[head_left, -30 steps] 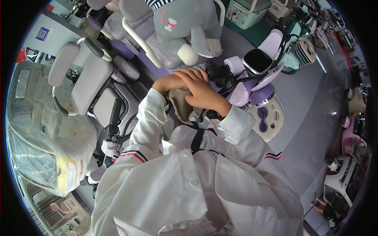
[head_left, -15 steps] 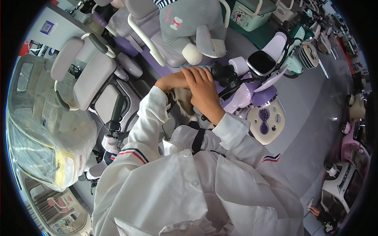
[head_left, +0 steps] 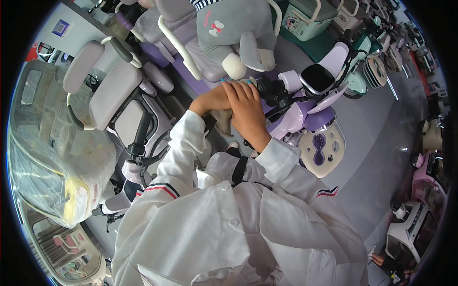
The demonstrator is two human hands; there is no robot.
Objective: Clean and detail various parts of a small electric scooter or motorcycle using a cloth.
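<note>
My right hand (head_left: 248, 110) lies across the fingers of my left hand (head_left: 209, 100), its fingers close together and curved over the top. A brownish-grey cloth (head_left: 222, 123) hangs below the two hands, and both appear closed on it; the left fingers are mostly hidden. Right beside my fingertips is the black handlebar control (head_left: 271, 90) of a purple electric scooter (head_left: 290, 120). Whether a grip lies under the cloth cannot be seen. Behind the hands, a grey plush toy (head_left: 238, 35) sits on a padded seat with white armrests (head_left: 180, 47).
On my left stands a grey-seated vehicle (head_left: 117, 95) with a black handlebar grip (head_left: 142, 132). Farther left is a plastic-wrapped vehicle (head_left: 52, 148). A cream perforated footboard (head_left: 329, 155) lies to the right. Green (head_left: 362, 78) and white (head_left: 405, 229) vehicles line the right side.
Less of the cloth shows below my hands, and its hanging part is narrower. Both hands stay together at nearly the same place beside the handlebar. The view has shifted slightly.
</note>
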